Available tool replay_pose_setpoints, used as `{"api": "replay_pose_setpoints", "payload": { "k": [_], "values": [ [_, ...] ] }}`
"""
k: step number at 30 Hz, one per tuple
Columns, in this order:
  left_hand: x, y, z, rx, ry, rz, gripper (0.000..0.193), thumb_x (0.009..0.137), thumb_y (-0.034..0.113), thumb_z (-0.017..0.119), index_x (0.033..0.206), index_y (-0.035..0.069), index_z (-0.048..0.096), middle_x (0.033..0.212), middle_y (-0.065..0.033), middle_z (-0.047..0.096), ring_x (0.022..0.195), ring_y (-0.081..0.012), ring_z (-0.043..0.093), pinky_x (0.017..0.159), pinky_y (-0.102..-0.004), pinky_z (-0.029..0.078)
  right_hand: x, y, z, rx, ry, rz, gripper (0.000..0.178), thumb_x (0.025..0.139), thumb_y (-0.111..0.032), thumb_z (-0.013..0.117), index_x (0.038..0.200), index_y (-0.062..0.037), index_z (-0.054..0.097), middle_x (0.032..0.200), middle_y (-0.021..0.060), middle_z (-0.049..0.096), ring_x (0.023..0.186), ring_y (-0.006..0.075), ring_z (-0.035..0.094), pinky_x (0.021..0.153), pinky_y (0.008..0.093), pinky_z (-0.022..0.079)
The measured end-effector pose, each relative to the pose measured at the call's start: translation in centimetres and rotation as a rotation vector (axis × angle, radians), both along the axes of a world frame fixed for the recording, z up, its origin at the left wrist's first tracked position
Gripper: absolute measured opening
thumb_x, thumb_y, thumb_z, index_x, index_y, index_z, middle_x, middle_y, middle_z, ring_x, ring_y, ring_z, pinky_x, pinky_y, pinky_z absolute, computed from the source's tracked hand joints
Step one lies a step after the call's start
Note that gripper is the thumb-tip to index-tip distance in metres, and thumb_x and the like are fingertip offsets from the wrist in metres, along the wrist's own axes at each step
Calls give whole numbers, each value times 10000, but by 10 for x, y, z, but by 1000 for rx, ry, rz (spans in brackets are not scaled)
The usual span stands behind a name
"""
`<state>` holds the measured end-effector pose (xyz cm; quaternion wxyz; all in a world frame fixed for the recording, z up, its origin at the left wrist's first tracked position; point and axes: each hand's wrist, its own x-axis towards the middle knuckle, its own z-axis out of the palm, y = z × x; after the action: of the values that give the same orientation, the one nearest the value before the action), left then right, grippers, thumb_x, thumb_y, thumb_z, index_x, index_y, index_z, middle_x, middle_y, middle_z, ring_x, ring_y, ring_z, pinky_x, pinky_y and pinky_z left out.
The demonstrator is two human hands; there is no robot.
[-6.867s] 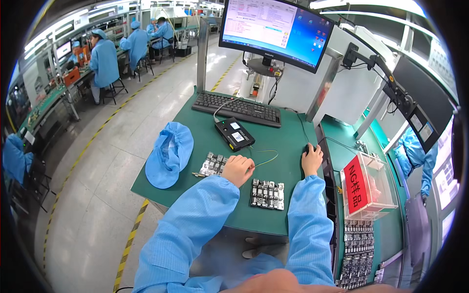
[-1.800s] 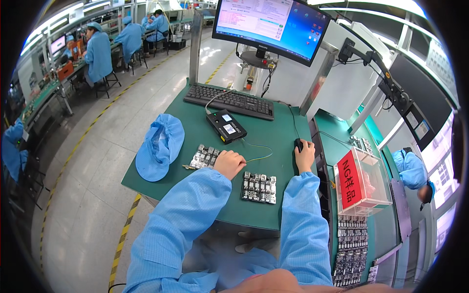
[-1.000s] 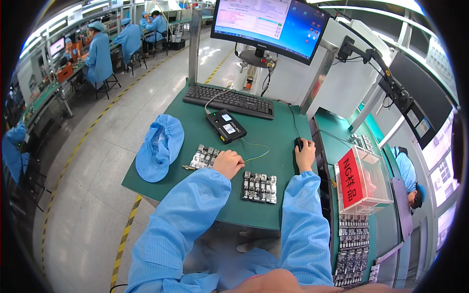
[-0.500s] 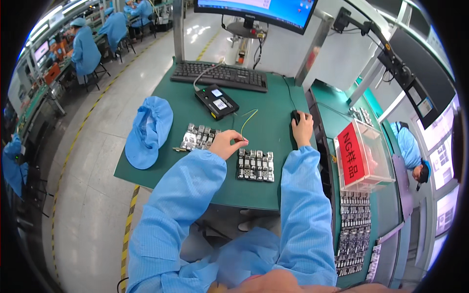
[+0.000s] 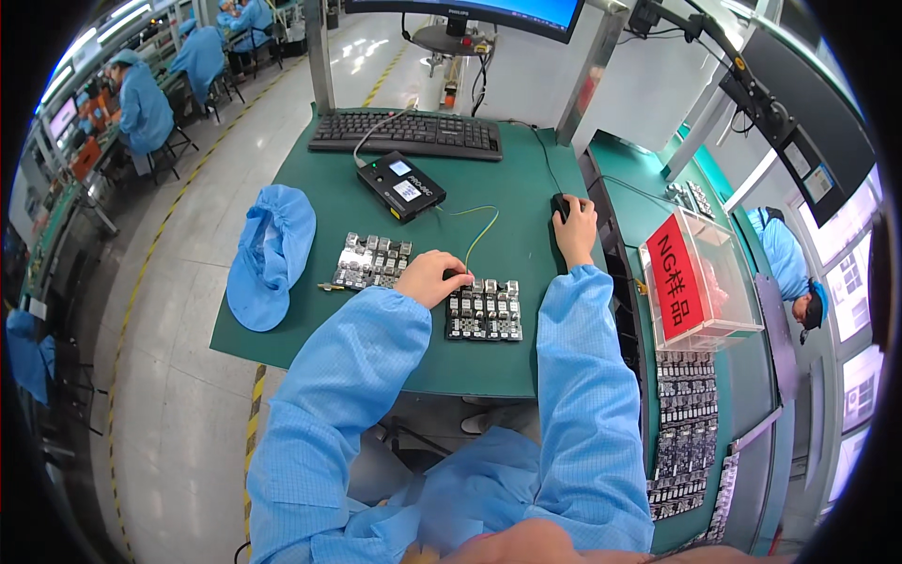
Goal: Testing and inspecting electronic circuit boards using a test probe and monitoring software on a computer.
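Observation:
My left hand is closed in a pinch on the end of a thin yellow-green cable. Its fingertips are at the upper left corner of a panel of small circuit boards with silver metal parts; whether the cable end touches the panel is hidden. The cable runs back to a black box with a small lit screen. Partly behind my left hand lies a second circuit board panel. Over to the right, my right hand rests curled over a black computer mouse.
A black keyboard lies below a monitor. At the green table's left edge is a blue cap. On the right-hand bench stand a clear box with a red label and rows of circuit boards. Other people sit at far benches.
The view has shifted slightly. My left hand, still pinching the cable, has come closer to the corner of the circuit board panel. My right hand stays on the mouse.

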<state>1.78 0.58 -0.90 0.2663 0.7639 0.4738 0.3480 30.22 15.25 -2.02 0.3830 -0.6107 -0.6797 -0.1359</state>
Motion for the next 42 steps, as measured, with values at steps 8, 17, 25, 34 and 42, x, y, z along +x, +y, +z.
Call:
{"api": "replay_pose_setpoints", "payload": {
  "k": [8,17,25,34,42],
  "values": [
    [5,-3,4,78,65,2,188,786,247,676,798,59,674,832,-55,656,845,-238,572,781,-348,448,-1,-1,2,-13,-9,-6,353,742,-178,649,1085,-142,577,1091,124,501,979,322,508,818,410,449],
    [7,-5,2,128,92,5,192,787,257,674,778,65,667,813,-55,642,845,-244,565,774,-355,443,1,0,0,-16,-13,-1,359,743,-180,649,1092,-138,573,1101,123,497,980,325,506,820,410,448],
    [1,-3,8,70,-69,122,188,800,248,673,797,60,661,837,-64,636,846,-242,571,772,-355,444,-2,-3,3,-7,-2,-9,347,736,-153,669,1072,-138,586,1086,125,508,961,338,516,817,412,455],
    [-6,0,0,339,118,329,102,797,217,659,794,116,649,789,-11,572,850,-211,540,779,-354,425,0,-2,2,-26,-44,-16,365,744,-174,655,1096,-143,565,1101,117,501,982,324,510,815,407,453],
    [-4,0,-5,464,179,333,81,770,198,681,793,130,645,791,11,583,832,-194,544,764,-341,415,-1,-2,2,-38,-32,-16,367,752,-172,659,1107,-145,571,1122,126,495,983,333,513,825,410,457]
  ]
}}
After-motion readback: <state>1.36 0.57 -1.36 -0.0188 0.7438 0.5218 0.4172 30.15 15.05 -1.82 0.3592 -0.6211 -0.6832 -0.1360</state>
